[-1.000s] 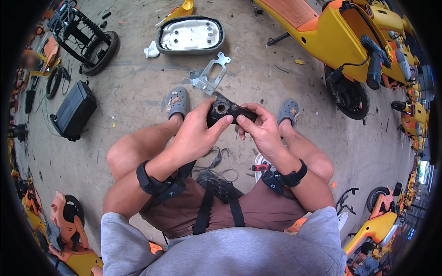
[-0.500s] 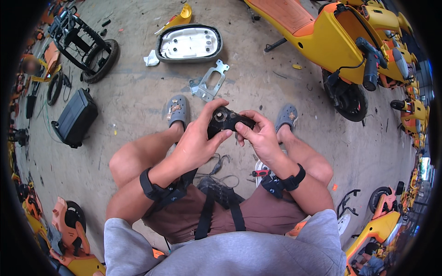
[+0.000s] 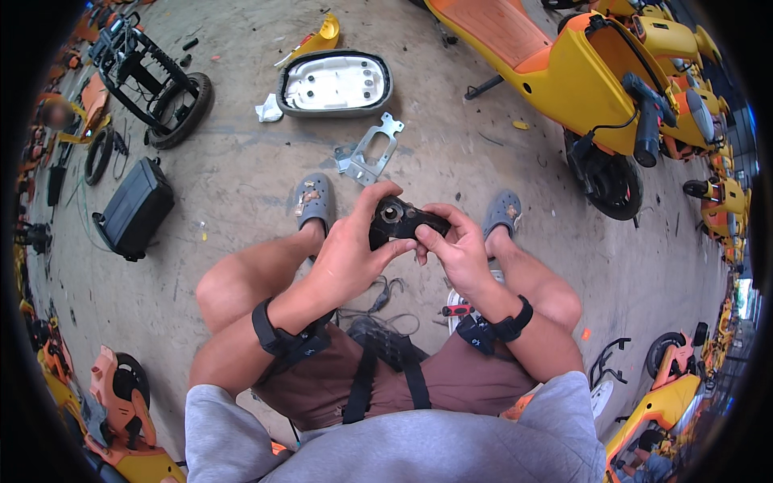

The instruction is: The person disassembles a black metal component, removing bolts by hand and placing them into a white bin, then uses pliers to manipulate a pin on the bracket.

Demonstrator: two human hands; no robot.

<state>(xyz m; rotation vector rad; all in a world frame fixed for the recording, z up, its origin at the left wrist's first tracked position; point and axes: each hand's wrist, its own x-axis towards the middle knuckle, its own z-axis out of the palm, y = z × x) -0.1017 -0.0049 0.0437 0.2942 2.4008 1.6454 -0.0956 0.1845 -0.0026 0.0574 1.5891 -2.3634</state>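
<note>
Between my knees, a black metal part [image 3: 403, 223] with a round hole at its left end is held up in both hands. My left hand [image 3: 354, 233] wraps its left end, thumb along the lower edge and fingers over the top. At the other end my right hand [image 3: 457, 245] pinches it, thumb on its face and fingers behind. A silvery metal bracket [image 3: 377, 153] with cut-outs lies on the floor just beyond my hands. Below them, a red-handled tool [image 3: 456, 310] and a tangle of dark cord [image 3: 385, 294] are partly visible.
An upturned scooter seat [image 3: 335, 84] with a white underside lies ahead. To the left are a black box [image 3: 137, 208] and a bare scooter frame with its wheel [image 3: 179, 109]. A yellow scooter [image 3: 592, 88], with a cordless drill [image 3: 646, 121] on it, stands at right.
The view has shifted slightly, so the floor things sit a little lower. Both hands keep hold of the black metal part, which is turned slightly.
</note>
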